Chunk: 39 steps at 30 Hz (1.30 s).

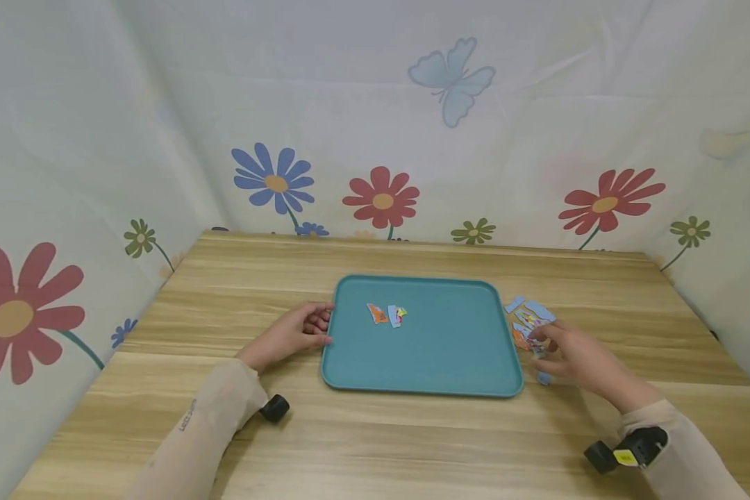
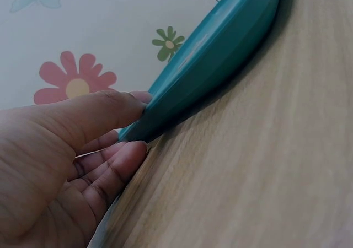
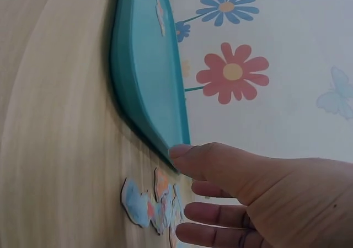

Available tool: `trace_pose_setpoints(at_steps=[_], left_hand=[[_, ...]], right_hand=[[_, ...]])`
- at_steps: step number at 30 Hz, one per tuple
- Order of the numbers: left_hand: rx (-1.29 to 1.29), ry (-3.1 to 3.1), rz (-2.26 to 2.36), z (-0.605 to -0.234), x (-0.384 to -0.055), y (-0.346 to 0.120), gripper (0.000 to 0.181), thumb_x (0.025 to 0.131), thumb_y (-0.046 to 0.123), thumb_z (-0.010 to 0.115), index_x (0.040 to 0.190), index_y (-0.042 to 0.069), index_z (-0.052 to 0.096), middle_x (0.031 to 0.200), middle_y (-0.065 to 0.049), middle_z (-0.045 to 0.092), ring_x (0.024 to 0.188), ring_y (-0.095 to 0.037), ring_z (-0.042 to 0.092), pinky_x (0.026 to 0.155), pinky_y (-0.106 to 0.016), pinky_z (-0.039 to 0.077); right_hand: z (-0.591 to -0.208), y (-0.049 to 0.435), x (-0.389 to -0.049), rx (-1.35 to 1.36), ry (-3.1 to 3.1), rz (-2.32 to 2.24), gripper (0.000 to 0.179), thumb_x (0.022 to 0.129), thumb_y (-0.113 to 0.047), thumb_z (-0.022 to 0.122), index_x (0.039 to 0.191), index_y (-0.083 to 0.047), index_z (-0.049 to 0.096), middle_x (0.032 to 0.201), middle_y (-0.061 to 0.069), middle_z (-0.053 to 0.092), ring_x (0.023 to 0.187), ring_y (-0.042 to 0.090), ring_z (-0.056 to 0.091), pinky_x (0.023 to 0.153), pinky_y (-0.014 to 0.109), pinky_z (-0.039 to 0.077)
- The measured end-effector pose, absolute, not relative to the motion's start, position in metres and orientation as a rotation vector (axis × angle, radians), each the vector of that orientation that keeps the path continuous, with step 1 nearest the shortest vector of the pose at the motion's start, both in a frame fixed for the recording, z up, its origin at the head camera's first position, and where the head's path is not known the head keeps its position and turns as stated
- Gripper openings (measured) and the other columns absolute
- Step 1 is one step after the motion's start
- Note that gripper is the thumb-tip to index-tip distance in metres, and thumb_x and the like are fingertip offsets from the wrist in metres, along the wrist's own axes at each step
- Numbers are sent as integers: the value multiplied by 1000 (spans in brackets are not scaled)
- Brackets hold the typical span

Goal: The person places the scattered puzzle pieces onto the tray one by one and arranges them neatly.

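Observation:
A teal tray (image 1: 421, 347) lies flat on the table. My left hand (image 1: 296, 330) is at its left edge, with thumb and fingertips touching the outer wall; in the left wrist view the thumb (image 2: 110, 107) lies along that wall. Two small printed puzzle pieces, an orange one (image 1: 378, 314) and a light blue one (image 1: 394, 316), lie side by side on the tray. To the right of the tray, several more puzzle pieces (image 1: 533, 316) lie bunched on the table. Over that bunch my right hand (image 1: 575, 357) hovers, thumb and fingers apart. It partly hides some pieces.
The wooden table (image 1: 375, 444) extends around the tray. Behind it hangs a white cloth (image 1: 525, 139) printed with flowers and a butterfly. Each wrist wears a small black camera, the right one (image 1: 600, 457) above the table's right front.

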State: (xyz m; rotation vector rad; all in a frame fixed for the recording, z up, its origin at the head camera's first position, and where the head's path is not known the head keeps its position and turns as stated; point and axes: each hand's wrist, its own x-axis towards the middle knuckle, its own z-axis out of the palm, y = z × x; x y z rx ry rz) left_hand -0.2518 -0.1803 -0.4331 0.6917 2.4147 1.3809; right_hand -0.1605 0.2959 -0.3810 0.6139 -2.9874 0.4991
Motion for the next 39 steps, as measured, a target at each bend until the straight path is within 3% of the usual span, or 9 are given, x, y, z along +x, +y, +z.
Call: trace_pose_setpoints(at_steps=[11, 17, 27, 39], left_hand=[[681, 2399, 1392, -432, -252, -180, 64, 86, 8, 71, 140, -6, 40, 117, -19, 54, 100, -23, 54, 81, -16, 48], [676, 2402, 1389, -432, -252, -180, 64, 86, 9, 72, 140, -5, 40, 117, -19, 54, 100, -22, 55, 82, -17, 49], [674, 2400, 1387, -431, -251, -180, 65, 86, 11, 72, 141, -5, 40, 118, -18, 54, 101, -22, 55, 83, -19, 49], [651, 2399, 1382, -431, -251, -178, 66, 85, 10, 73, 142, -2, 40, 119, -15, 54, 101, -21, 54, 83, -18, 49]], right_hand=[[-388, 304, -160, 573, -3010, 444, 39, 72, -20, 81, 102, 0, 66, 93, 7, 62, 80, 20, 63, 67, 33, 52], [-391, 308, -159, 560, -3048, 405, 49, 71, -27, 83, 106, 3, 65, 99, 13, 62, 82, 21, 62, 73, 42, 53], [-393, 311, -159, 565, -3056, 365, 62, 68, -35, 85, 110, 6, 63, 111, 26, 59, 98, 39, 62, 84, 56, 51], [-392, 310, -160, 581, -3077, 353, 64, 67, -35, 85, 112, 5, 64, 102, 15, 58, 88, 24, 58, 82, 49, 51]])
